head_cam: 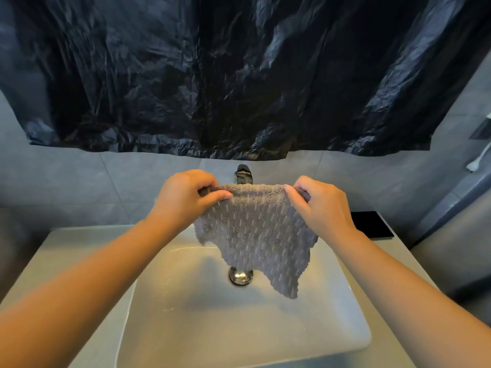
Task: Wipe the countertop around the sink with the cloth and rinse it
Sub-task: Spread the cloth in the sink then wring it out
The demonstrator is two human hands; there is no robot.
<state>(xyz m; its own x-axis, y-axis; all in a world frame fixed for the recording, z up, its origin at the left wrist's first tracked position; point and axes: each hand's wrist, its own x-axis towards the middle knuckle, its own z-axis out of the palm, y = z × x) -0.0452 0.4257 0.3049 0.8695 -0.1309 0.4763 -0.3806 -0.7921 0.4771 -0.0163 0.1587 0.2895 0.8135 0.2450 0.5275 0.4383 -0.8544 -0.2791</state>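
Hands, the left hand (183, 197) and right hand (322, 208), pinch the cloth (255, 235) by its top corners so it hangs open over the sink (345, 328), probably ready for rinsing.

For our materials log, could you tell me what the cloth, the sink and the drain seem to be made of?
The cloth looks like grey microfibre: tufted, ribbed pile. The sink seems glossy white ceramic: smooth, softly reflective. The drain is probably polished metal: mirror shine.
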